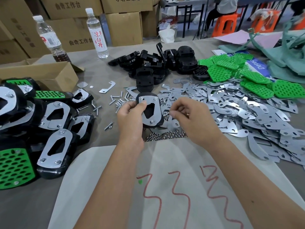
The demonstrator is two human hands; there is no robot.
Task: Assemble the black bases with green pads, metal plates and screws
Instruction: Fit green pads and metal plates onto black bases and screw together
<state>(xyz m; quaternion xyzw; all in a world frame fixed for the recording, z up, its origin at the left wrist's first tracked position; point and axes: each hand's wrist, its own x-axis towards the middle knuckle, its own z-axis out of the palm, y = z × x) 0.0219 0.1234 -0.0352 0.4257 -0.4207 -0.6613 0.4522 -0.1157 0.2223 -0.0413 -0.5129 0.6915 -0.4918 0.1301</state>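
My left hand [132,111] grips a black base [151,111] with a metal plate on top, thumb on the plate's upper left; screw ends stick up through the plate's holes. My right hand [188,113] hovers just right of the base with fingertips curled together, pinching something too small to make out. Loose nuts [165,135] lie below the base. Bare black bases [158,63] are heaped behind, green pads [244,73] at the right, metal plates [239,109] spread across the right, and screws [118,101] scattered to the left.
Finished assemblies [41,126] are piled at the left beside a cardboard box [49,71]. Two water bottles [97,33] stand at the back before stacked cartons. A white sheet with red marks [165,187] lies near me. Green cloth [288,52] is at the far right.
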